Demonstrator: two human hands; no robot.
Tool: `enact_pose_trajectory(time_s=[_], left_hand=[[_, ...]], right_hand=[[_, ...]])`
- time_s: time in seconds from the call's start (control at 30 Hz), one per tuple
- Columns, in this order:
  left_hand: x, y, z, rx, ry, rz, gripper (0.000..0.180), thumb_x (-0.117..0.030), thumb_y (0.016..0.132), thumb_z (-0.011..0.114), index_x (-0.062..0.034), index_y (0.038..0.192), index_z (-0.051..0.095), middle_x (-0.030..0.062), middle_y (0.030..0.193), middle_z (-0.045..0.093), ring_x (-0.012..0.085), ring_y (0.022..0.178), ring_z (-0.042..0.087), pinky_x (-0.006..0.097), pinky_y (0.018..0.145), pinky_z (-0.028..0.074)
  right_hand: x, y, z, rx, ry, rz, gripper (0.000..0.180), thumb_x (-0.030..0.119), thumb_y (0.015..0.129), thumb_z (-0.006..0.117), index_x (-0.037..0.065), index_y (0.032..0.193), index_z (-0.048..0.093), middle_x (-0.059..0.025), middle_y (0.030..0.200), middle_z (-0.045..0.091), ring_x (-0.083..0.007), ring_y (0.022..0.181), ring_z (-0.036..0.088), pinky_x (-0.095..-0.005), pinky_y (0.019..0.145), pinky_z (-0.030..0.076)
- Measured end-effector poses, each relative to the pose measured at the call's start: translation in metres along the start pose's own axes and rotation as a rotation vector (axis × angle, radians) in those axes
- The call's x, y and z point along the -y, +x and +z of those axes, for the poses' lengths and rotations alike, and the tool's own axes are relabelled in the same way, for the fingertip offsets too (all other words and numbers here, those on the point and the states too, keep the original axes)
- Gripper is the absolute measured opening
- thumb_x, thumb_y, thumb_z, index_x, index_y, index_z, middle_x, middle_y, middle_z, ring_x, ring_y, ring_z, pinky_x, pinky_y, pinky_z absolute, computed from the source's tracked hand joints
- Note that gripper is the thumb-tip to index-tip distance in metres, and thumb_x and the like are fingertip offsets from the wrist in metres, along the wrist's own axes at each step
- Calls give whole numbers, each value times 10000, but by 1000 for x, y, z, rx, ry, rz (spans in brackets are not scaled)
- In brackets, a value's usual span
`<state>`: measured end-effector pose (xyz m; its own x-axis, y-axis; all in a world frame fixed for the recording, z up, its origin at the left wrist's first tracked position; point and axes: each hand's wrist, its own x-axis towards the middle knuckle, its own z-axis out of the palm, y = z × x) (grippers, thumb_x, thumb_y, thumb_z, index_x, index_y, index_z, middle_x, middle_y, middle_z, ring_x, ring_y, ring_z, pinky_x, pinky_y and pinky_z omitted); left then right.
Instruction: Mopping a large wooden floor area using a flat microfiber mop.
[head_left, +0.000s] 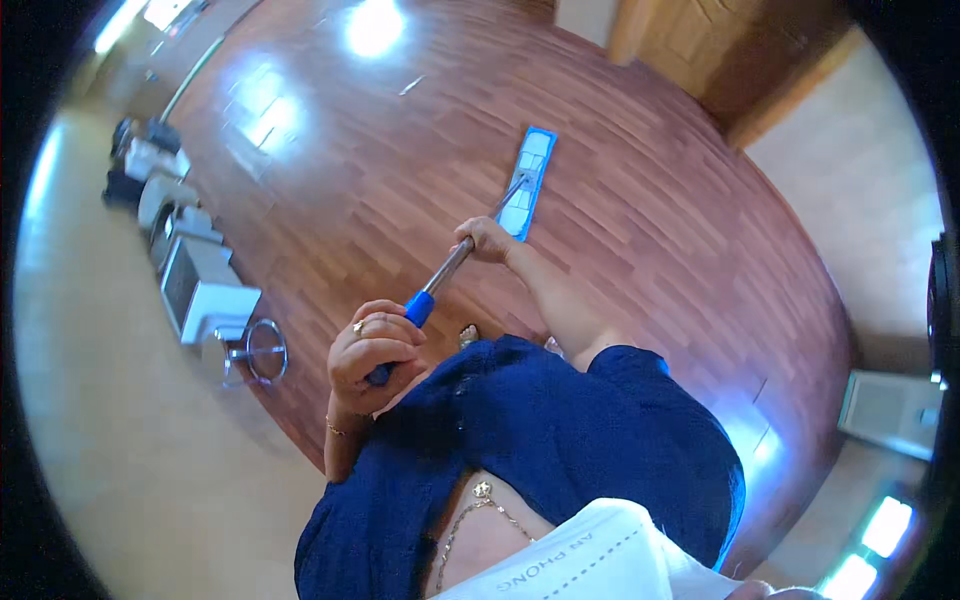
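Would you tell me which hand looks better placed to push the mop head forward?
Probably the right hand: it grips the metal pole lower down, nearer the mop head; the left hand holds the blue top grip.

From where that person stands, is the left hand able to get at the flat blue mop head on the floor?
Probably not directly. The left hand grips the blue end of the handle near the chest, while the mop head lies on the wooden floor at the pole's far end, beyond the right hand.

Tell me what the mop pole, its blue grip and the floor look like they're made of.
Mop pole: likely metal, grey with a dull sheen. Blue grip: probably plastic or rubber, matte and solid-coloured. Floor: wood or wood-look planks, reddish brown, glossy enough to mirror the lights. Both hands, left hand and right hand, hold the pole.
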<state>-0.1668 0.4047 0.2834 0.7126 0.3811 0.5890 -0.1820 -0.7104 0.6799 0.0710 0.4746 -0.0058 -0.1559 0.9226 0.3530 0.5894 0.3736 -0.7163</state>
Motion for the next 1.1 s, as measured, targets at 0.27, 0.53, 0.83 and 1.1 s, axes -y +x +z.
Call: enact_pose_trajectory(time_s=[0.27, 0.53, 0.83, 1.1], left_hand=[[28, 62, 33, 232, -242, 192, 188, -120, 740, 753, -69, 805, 585, 68, 737, 641, 239, 751, 664, 427, 760, 506], [33, 117, 95, 600, -419, 204, 179, -69, 710, 748, -109, 834, 624, 45, 819, 677, 207, 820, 671, 440, 905, 422], [24, 111, 169, 739, -717, 100, 106, -90, 794, 718, -120, 818, 619, 3, 764, 637, 175, 803, 645, 422, 904, 380], [11, 99, 152, 766, -856, -8, 129, -31, 747, 724, -92, 783, 616, 12, 727, 625, 188, 764, 624, 382, 830, 396]], right_hand=[[19, -89, -92, -140, -143, 465, 81, 92, 632, 589, 76, 711, 599, -150, 777, 631, -382, 801, 606, -455, 712, 494], [17, -220, -137, -458, -284, 492, 317, 259, 776, 728, 66, 610, 539, -137, 640, 566, -349, 629, 569, -426, 559, 446], [76, -337, -146, -674, -348, 789, 343, 221, 719, 742, 67, 549, 488, -148, 519, 468, -343, 489, 461, -399, 478, 369], [129, -348, -109, -666, -383, 954, 378, 279, 724, 740, 70, 540, 485, -169, 571, 517, -397, 561, 532, -452, 507, 408]])
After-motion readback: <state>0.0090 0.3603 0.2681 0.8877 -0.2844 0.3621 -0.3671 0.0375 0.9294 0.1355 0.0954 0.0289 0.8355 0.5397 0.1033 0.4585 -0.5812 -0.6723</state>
